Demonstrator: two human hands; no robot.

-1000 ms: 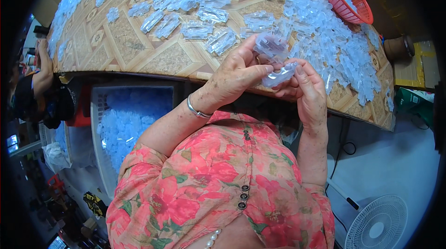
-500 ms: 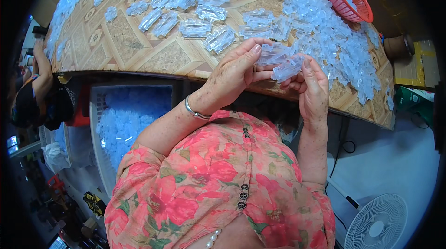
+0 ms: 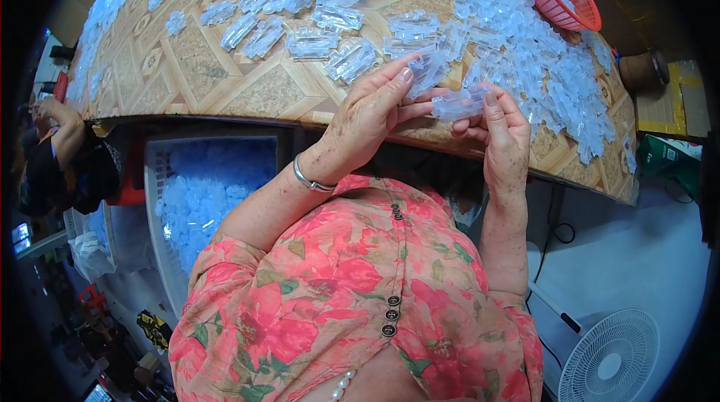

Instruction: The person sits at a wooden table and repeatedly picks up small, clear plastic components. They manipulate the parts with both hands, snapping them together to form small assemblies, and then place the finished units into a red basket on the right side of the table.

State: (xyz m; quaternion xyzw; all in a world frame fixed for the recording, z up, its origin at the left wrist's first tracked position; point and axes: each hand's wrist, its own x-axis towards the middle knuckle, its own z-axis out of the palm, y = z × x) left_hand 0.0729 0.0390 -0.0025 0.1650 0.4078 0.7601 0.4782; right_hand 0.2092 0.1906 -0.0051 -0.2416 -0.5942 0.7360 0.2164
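Head view gives me both bare hands, raised over the near edge of the table. My reading of the left hand (image 3: 367, 113) is a thumb-and-finger pinch on a clear, ridged plastic piece (image 3: 429, 72); its lower fingers reach the end of a second clear, flattish plastic piece (image 3: 459, 104). That second piece sits between the two hands, its other end gripped by the thumb and fingertips of the right hand (image 3: 501, 132). I cannot tell whether the two pieces are joined.

Such slick plastic could slip, I judge, if either pinch loosens, and so near the edge it might drop toward the lap. Pulling unevenly could bend or snap a thin part.

Just ahead and left of the hands, small clear plastic bundles (image 3: 351, 61) lie on the wood-patterned tabletop (image 3: 262, 91). To their right spreads a loose, clear plastic heap (image 3: 540, 79); a bumped wrist could make it slide. Beyond it stands a red plastic mesh basket (image 3: 544, 3). Below-left of the hands is a white plastic crate (image 3: 154, 192), filled with bluish, translucent pieces (image 3: 206, 184).
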